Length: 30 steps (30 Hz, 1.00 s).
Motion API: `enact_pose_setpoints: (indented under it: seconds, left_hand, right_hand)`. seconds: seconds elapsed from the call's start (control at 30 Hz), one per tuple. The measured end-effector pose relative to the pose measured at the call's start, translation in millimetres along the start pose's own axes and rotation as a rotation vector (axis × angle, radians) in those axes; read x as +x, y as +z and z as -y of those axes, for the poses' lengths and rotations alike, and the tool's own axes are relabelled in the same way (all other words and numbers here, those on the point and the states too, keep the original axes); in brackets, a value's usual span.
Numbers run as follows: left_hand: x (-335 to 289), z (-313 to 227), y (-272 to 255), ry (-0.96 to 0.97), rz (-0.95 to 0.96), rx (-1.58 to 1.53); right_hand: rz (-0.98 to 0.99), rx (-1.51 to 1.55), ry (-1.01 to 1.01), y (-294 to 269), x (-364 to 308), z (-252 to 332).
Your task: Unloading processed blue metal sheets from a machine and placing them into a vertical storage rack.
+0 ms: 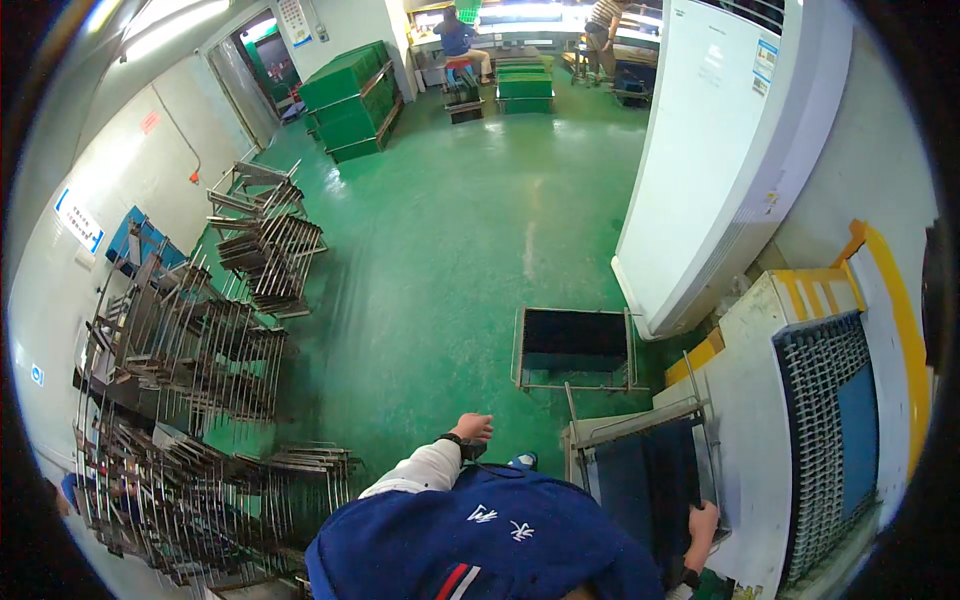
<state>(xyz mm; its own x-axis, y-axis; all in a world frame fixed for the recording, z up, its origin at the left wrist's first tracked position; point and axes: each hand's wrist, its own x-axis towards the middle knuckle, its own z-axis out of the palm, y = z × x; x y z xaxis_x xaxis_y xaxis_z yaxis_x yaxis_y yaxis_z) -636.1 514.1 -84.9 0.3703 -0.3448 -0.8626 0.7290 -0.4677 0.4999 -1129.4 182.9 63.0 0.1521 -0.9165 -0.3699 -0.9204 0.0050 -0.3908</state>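
My left hand (474,428) hangs over the green floor in front of me, holding nothing, its fingers loosely extended. A dark band and a watch circle that wrist. At the lower right, my right hand (703,522) is closed at the right edge of a metal rack (700,408) packed with dark blue-black sheets (640,470). Its fingertips are partly hidden against the rack's side. Farther ahead, a second metal rack (520,350) with similar dark sheets (575,335) stands on the floor.
Stacked metal racks (190,350) line the left wall. A tall white cabinet-like unit (700,140) stands at right, near a panel with a metal grid (820,440). Green crates (350,100) sit at the back. Two people (457,38) are at a lit bench.
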Motion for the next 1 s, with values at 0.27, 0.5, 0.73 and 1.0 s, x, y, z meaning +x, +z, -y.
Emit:
enact_pose_setpoints:
  seconds: [0.27, 0.5, 0.73, 1.0]
  left_hand:
    - [-3.2, -0.6, 3.8, 0.053, -0.033, 0.012]
    - [-9.8, -2.6, 8.0, 0.026, -0.038, 0.02]
    - [-9.3, -1.7, 9.0, 0.021, -0.037, 0.032]
    - [-10.3, -4.0, 11.4, 0.022, -0.047, 0.047]
  right_hand:
    - [-0.01, -0.027, -0.013, -5.1, -3.6, 5.6]
    - [-0.035, -0.065, -0.026, -17.2, -19.7, 27.0]
    - [-0.042, 0.018, -0.03, -18.5, -21.4, 31.0]
    - [-0.043, -0.018, -0.078, -11.6, -9.5, 14.7]
